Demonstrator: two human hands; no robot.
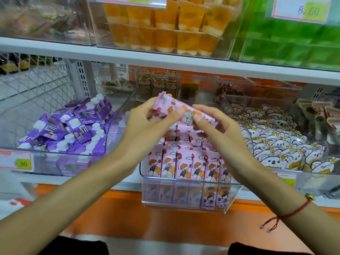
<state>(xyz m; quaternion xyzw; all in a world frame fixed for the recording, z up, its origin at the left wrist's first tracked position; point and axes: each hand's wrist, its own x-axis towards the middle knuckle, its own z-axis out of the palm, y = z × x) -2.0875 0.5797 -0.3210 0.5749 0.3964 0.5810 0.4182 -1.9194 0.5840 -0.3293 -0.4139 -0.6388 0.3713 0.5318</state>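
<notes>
A pink snack packet [172, 105] with a cartoon child on it is held level above a clear plastic bin [185, 192]. My left hand [145, 122] grips its left part, thumb on top. My right hand [219, 126] pinches its right part, thumb pressing the front. The bin below is packed with several upright pink packets [184, 162] of the same kind.
A clear bin of purple cartons [70, 129] stands at the left, a bin of white koala packets [276, 144] at the right. Small hamster packs [158, 83] sit behind. The shelf above carries orange jelly cups [165, 30] and green packs [294, 43]. Price tags [16, 161] hang in front.
</notes>
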